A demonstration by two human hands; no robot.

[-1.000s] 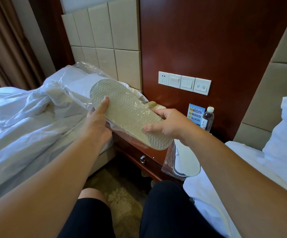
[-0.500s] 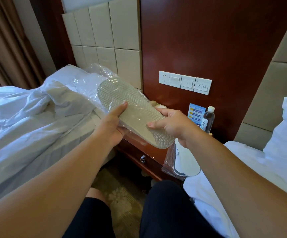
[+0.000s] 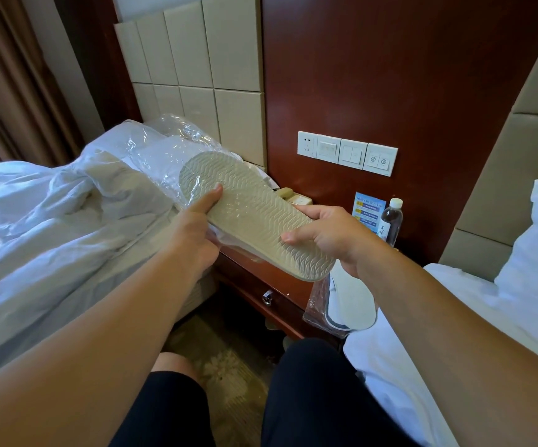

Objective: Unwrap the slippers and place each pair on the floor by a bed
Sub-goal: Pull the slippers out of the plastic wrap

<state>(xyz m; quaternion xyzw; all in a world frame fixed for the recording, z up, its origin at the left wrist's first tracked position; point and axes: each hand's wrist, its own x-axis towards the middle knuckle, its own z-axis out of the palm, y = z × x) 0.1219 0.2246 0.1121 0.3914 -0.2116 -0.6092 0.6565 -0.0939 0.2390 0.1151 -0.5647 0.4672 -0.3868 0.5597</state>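
Observation:
A pair of slippers (image 3: 248, 211) with a grey ridged sole facing up is held in the air over the nightstand, half inside a clear plastic wrapper (image 3: 164, 150) that trails off its far end toward the left bed. My left hand (image 3: 196, 230) pinches the wrapper at the slippers' left edge, thumb on the sole. My right hand (image 3: 329, 233) grips the bare near end of the slippers. A second wrapped pair of white slippers (image 3: 351, 304) lies under my right hand, at the corner of the right bed.
A dark wooden nightstand (image 3: 261, 285) with a drawer knob sits between the left bed (image 3: 51, 227) with its rumpled duvet and the right bed (image 3: 438, 317). A water bottle (image 3: 391, 221) and a card stand on it. Patterned carpet (image 3: 229, 366) shows by my knees.
My left hand has slid along the slippers toward my right hand, gathering the wrapper. The slippers have tipped slightly and stay between both hands.

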